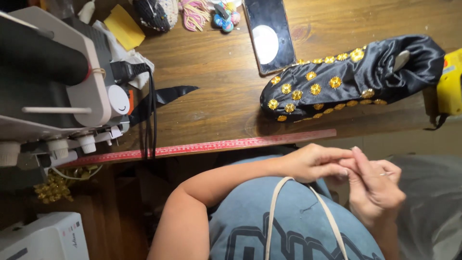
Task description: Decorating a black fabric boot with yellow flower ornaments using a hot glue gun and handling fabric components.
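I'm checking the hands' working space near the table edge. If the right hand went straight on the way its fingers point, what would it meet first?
The right hand points up and leftward at the left hand, whose fingertips it already touches. Past that, probably the red measuring tape along the table edge, though depth is unclear.

A wooden table (216, 82) carries black gold-studded fabric (346, 79), a phone (269, 33), a sewing machine (57, 82) and red tape measure (216, 145).
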